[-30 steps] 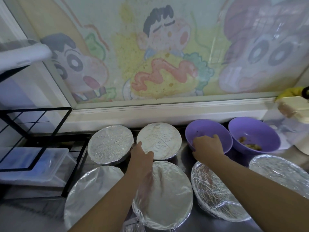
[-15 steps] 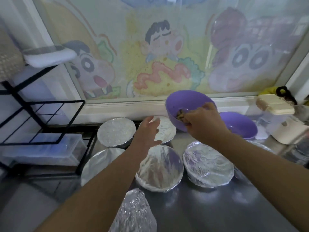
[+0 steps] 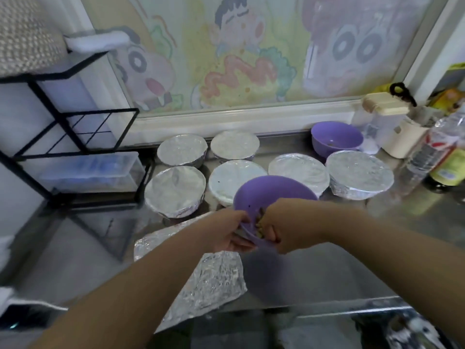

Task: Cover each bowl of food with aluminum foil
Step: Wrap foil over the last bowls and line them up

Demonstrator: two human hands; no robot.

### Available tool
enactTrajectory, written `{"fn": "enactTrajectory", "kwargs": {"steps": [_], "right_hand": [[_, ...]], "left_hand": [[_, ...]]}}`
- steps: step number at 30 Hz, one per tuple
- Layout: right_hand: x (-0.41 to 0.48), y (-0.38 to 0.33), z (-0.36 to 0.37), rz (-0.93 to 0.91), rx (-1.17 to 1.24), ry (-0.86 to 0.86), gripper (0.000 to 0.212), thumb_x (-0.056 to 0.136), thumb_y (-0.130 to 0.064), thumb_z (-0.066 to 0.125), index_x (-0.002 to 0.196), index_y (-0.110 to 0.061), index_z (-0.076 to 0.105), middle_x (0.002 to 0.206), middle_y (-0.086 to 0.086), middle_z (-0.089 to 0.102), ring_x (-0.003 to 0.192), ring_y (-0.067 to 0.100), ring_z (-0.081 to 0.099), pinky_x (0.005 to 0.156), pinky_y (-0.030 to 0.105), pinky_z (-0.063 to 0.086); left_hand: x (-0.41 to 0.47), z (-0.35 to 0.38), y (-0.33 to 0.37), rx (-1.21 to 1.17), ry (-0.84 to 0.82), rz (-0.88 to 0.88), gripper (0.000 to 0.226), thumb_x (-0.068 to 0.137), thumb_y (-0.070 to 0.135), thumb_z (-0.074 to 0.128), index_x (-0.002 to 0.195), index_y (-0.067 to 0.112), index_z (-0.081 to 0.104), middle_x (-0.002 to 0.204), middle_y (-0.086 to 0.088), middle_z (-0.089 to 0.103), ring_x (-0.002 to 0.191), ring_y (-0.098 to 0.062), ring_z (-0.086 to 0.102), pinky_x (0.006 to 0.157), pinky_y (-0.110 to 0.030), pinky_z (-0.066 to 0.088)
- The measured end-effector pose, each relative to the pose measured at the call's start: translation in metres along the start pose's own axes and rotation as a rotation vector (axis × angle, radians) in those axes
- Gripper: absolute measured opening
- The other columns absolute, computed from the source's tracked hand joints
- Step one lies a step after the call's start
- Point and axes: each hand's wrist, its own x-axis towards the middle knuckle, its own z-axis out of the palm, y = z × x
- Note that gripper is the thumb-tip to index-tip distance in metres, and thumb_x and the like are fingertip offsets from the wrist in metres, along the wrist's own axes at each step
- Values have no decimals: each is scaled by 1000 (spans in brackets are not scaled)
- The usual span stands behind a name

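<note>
Bowl: purple bowl [image 3: 271, 190] was up off the counter [image 3: 327, 273], just beside the loose foil sheet [image 3: 214, 280]; headed there for wrapping, I'd say
Hands: left hand [image 3: 226, 233] and right hand [image 3: 289, 225] both pinched its near rim; steadying the food
Behind: six covered bowls [image 3: 359, 175]; second open bowl [image 3: 337, 138] waited

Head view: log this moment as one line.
left grip: holds bowl | right grip: holds bowl | foil sheet: loose, unused | covered bowls: six | back bowl: uncovered
</note>
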Motion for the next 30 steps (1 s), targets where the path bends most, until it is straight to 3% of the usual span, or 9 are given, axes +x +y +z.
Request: {"fn": "enactTrajectory", "kwargs": {"steps": [6,9,14,17,20,23,25,27,30], "right_hand": [[5,2,65,86,40,-127,14,88,-29,69,97,-19,74,93,6,71,82,28,61,79,37,56],[6,10,76,139,24,-154,16,91,-24,66,105,-20,72,105,4,70,97,29,63,81,34,49],[1,17,88,203,-42,-104,10,94,-19,59,102,-21,65,105,2,63,105,29,60,86,35,42],[-2,13,84,243,-3,-7,9,92,-26,60,100,-24,64,102,-3,61,103,26,61,91,36,44],[8,-8,73,234,286,246,16,93,-32,63,106,-25,71,105,-5,71,102,21,65,85,32,50],[34,-43,74,160,636,148,35,99,-23,60,134,-19,63,123,0,69,109,14,64,96,26,50],[57,-61,90,199,778,-21,55,101,-25,60,153,-20,42,148,4,53,129,18,55,108,33,45],[76,-73,104,295,869,-63,68,101,-26,60,160,-18,27,162,9,36,143,26,42,116,40,39],[87,-78,107,407,950,2,54,103,-15,56,152,-5,37,153,19,44,133,31,51,111,36,43]], "left_hand": [[28,24,-53,13,-3,-51,26,101,19,50,118,1,55,92,-20,69,75,-29,68,60,-31,60],[46,30,-64,9,41,12,41,103,31,53,128,-1,53,105,-24,69,74,-26,68,57,-28,60],[56,20,-73,0,45,136,39,100,43,53,125,14,58,118,-14,70,91,-25,70,76,-35,61],[49,-13,-83,228,292,303,35,103,38,48,130,19,58,128,-5,65,96,-19,70,75,-30,57],[38,-55,-111,763,623,382,40,100,38,52,140,28,50,144,1,51,122,-17,55,99,-33,45],[29,-81,-138,1135,643,138,75,91,62,53,155,37,22,165,0,13,151,-30,14,119,-56,16],[25,-87,-148,1176,563,11,95,84,72,56,157,39,4,166,-2,-12,152,-34,-11,116,-66,3],[24,-90,-157,1151,516,-9,102,81,72,59,157,40,0,164,-2,-22,151,-35,-18,114,-70,0],[23,-91,-165,1140,508,-6,102,81,73,59,157,41,-1,164,0,-25,151,-34,-17,114,-70,-1]]}}
